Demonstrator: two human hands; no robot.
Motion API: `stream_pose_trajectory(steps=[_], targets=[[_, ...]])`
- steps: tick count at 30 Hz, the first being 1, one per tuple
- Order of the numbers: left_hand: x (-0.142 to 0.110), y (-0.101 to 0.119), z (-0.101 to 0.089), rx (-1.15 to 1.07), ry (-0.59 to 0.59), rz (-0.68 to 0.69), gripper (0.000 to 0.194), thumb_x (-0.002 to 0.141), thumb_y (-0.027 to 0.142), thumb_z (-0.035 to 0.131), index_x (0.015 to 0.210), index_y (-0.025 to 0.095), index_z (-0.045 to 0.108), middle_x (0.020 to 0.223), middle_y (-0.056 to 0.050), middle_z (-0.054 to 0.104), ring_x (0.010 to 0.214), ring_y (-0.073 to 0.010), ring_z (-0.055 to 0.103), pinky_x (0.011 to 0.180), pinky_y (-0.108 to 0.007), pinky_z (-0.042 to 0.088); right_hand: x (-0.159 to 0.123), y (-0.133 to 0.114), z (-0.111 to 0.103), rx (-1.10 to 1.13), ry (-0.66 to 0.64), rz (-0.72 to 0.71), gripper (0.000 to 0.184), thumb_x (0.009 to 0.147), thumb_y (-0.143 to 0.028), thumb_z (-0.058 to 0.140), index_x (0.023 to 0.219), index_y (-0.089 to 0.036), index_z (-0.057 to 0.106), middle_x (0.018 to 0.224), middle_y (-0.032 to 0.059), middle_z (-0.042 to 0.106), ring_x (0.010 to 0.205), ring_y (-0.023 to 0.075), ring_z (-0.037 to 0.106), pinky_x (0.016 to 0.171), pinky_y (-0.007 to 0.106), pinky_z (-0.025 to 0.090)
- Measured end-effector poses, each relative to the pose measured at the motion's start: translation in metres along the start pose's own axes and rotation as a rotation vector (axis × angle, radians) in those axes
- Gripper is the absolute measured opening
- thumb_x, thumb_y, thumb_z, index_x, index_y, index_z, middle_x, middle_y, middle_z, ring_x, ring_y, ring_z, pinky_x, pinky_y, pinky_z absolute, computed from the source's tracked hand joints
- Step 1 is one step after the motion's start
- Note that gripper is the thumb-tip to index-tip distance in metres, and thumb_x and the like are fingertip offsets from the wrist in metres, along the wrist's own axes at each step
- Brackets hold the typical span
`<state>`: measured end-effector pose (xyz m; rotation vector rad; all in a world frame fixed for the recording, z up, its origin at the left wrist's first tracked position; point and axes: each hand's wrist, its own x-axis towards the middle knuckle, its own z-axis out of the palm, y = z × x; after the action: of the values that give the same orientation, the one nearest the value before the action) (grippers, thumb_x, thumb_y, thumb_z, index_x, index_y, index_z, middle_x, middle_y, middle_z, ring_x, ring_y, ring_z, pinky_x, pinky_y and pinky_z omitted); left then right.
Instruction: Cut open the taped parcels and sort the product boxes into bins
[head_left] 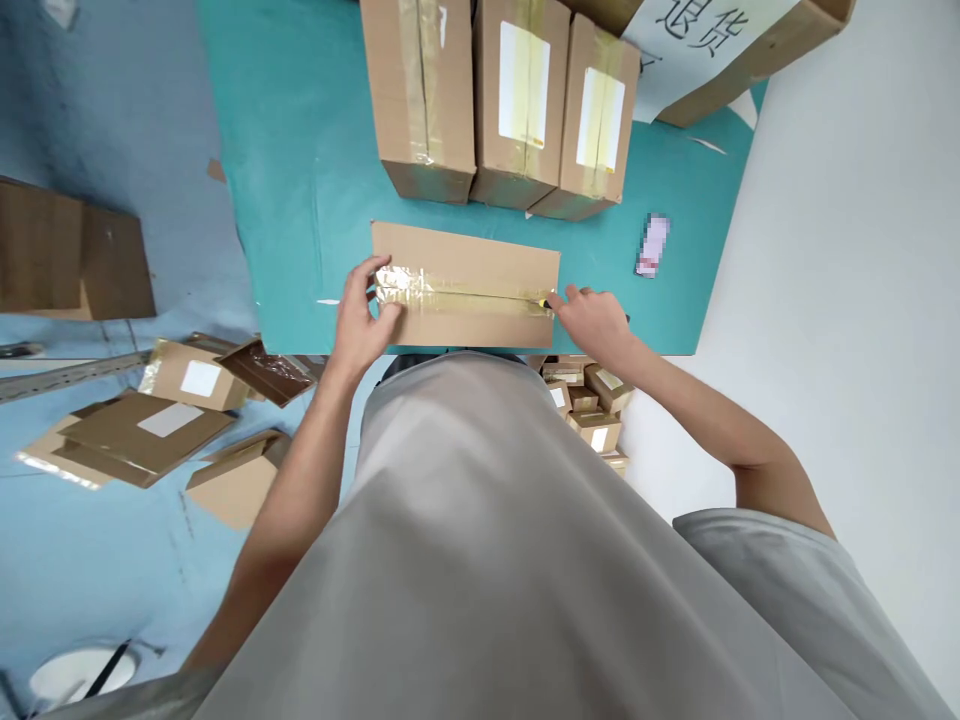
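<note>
A long cardboard box lies at the front edge of the teal table, with clear yellowish tape running along its middle seam. My left hand grips the box's left end, thumb and fingers spread around the taped edge. At the right end, my right hand is closed around a box cutter. Its yellow tip touches the tape near the right edge of the box, and most of its body is hidden in my fingers.
Three taped boxes stand in a row at the back. A carton with a handwritten paper sign is at the back right. A small blurred pinkish item lies on the right. Opened cartons lie on the floor at left; small boxes are piled below the table.
</note>
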<state>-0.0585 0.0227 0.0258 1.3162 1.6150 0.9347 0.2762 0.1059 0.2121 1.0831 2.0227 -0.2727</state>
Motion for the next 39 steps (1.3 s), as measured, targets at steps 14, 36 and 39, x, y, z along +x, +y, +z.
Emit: stream_pose_trajectory(steps=[14,36,39], targets=[[0.005,0.048,0.042,0.224,0.299,-0.211,0.049,0.108,0.059,0.059,0.143,0.026,0.048,0.157,-0.018,0.055,0.156,-0.0365,0.056,0.138,-0.059,0.038,-0.003,0.051,0.030,0.084,0.000,-0.089,0.048,0.108,-0.002,0.041,0.145,-0.012,0.069,0.124,0.0231,0.079,0.111,0.0308,0.073,0.075,0.035,0.037],[0.009,-0.005,-0.029,0.397,0.370,-0.064,0.059,0.112,0.073,0.045,0.138,0.022,0.061,0.141,-0.018,0.066,0.138,-0.0313,0.067,0.119,-0.051,0.056,0.044,0.064,0.138,1.110,0.382,0.215,0.042,0.106,-0.050,0.073,0.128,-0.016,0.081,0.108,0.0114,0.084,0.094,0.0242,0.074,0.081,0.030,0.050],[0.010,-0.025,-0.052,0.372,0.383,-0.076,0.062,0.111,0.075,0.045,0.133,0.020,0.063,0.137,-0.018,0.067,0.134,-0.0314,0.067,0.120,-0.053,0.054,0.077,0.011,0.139,1.598,0.271,0.322,0.044,0.096,-0.056,0.082,0.112,-0.015,0.082,0.077,0.0018,0.075,0.071,0.0179,0.067,0.070,0.027,0.051]])
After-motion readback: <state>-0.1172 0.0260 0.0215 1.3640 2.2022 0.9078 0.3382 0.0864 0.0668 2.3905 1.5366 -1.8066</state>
